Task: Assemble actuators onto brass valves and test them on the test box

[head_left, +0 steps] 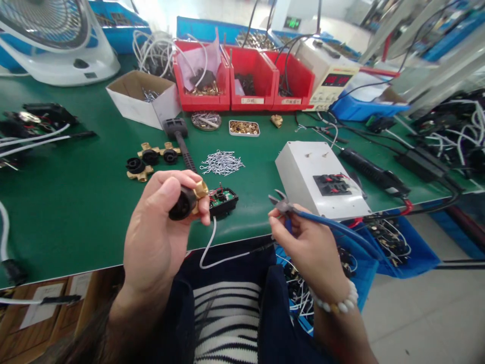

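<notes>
My left hand (pixel 157 232) is closed round a brass fitting with a black cap (pixel 182 203), raised above the table's front edge. In my right hand (pixel 308 247) is a pair of pliers (pixel 283 206) with blue handles, its jaws apart and pointing up and to the left. Between the hands, an open black housing (pixel 224 201) with a green circuit board lies on the table, and a white cable (pixel 209 258) runs from it over the edge. Several more brass fittings with black caps (pixel 150 155) and a heap of wire clips (pixel 222 163) lie beyond.
Red bins (pixel 248 101) of small parts line the back, beside a white carton (pixel 142 101). To the right stand a grey box with terminals (pixel 320 177) and a black electric screwdriver (pixel 373 172). Blue crates (pixel 409 253) sit below the table; a fan (pixel 56 45) is far left.
</notes>
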Motion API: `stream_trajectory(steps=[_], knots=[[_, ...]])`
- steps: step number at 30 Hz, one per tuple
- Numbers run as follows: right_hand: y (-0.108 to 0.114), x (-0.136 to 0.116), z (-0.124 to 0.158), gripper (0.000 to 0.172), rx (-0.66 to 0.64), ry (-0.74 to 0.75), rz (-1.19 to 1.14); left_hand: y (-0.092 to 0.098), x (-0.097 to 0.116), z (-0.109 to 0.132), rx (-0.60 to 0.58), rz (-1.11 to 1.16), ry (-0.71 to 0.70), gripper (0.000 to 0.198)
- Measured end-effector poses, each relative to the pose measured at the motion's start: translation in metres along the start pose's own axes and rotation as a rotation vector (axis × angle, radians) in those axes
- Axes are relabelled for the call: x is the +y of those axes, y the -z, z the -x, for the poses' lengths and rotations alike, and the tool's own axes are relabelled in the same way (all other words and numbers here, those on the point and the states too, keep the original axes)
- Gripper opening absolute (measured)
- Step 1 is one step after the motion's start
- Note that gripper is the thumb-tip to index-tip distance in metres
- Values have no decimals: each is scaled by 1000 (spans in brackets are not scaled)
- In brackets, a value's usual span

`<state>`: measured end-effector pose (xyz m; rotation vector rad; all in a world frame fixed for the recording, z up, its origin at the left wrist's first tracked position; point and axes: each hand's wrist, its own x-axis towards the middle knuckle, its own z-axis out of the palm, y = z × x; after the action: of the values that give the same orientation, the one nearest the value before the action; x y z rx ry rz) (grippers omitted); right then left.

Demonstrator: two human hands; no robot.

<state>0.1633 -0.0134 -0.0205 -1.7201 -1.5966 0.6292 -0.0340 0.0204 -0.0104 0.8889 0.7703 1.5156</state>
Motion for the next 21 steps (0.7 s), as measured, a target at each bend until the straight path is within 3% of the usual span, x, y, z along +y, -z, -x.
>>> stream_trajectory(steps=[4,9,14,18,21], knots=[[-11,19,-12,26,-36,-30,75,0,-1,-1,96,-57,24,34],[-15,25,-15,28,-37,-41,59,-3,-9,3,6,4,166,38],[-9,12,-3,43,-123,-120,-467,-8,-8,10,-164,-29,372,21],[-1,-6,9,42,-185,-165,-762,-9,-4,16,-244,-160,316,32],[4,-14,16,42,-275,-174,-870,-6,-5,17,-317,-98,321,40]])
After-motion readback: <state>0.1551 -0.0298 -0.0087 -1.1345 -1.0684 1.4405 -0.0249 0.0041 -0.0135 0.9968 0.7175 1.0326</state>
